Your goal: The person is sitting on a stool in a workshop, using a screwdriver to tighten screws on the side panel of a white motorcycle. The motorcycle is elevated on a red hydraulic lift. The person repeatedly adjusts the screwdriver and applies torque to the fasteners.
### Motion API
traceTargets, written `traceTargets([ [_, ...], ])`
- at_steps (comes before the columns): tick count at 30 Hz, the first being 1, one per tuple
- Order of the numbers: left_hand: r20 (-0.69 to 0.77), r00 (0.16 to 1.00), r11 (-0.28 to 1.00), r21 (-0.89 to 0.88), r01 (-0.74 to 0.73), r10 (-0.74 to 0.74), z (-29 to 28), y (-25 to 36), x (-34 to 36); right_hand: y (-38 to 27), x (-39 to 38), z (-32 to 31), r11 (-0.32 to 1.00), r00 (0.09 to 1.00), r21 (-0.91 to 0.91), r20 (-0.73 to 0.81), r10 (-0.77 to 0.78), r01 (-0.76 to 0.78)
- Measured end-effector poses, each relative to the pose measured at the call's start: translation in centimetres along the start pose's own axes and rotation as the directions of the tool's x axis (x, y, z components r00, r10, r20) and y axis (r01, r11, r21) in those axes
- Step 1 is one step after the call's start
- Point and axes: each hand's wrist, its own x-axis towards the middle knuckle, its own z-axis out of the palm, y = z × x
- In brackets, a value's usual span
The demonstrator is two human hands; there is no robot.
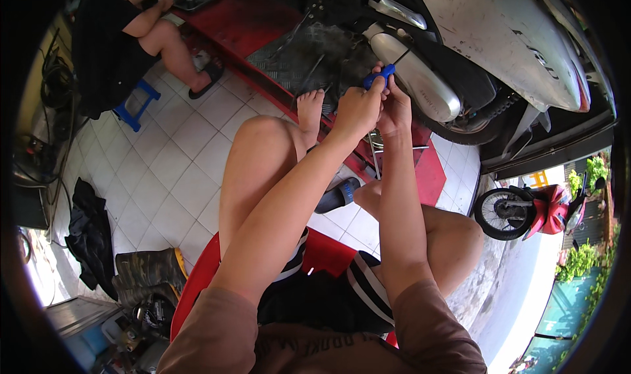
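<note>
Both of my hands meet at a screwdriver (pixel 381 76) with a blue handle and a thin dark shaft. My left hand (pixel 360 110) is closed, its thumb and fingers against the handle's lower end. On the other side, my right hand (pixel 396 111) also has its fingers closed around the handle. The shaft points up and to the right, in front of the silver engine-side cover (pixel 417 78) of a scooter (pixel 486 25); whether its tip touches anything cannot be told. Some of the fingers are hidden behind the handle and the other hand.
The scooter stands on a red platform (pixel 434 177) with a dark metal plate (pixel 296 58). Metal tools (pixel 376 152) lie below my hands. A black sandal (pixel 336 196) is by my foot. Another person (pixel 112 39) sits by a blue stool (pixel 137 104). A red motorbike (pixel 549 211) stands at right.
</note>
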Motion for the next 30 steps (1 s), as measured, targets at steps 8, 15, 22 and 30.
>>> traceTargets([
  [8, -0.1, 0.976, 0.914, 0.379, -0.144, 0.196, -0.4, 2.1, -1.4, 0.1, 0.8, -0.6, 0.999, 0.99, -0.001, -0.139, -0.037, 0.037],
  [15, -0.168, 0.944, 0.877, 0.444, -0.185, 0.284, -0.2, 2.6, -1.9, 0.1, 1.1, -1.8, 1.0, 0.994, 0.008, -0.109, -0.026, 0.027],
  [22, -0.094, 0.986, 0.983, 0.134, -0.125, 0.138, -0.1, 0.1, 0.8, -0.5, 0.7, -1.1, 1.0, 0.996, 0.01, 0.084, 0.004, -0.005],
  [30, -0.069, 0.993, 0.985, 0.149, -0.082, 0.093, -0.1, 1.5, 0.0, -0.7, 0.4, 0.5, 1.0, 0.997, 0.021, 0.07, -0.012, 0.01],
])
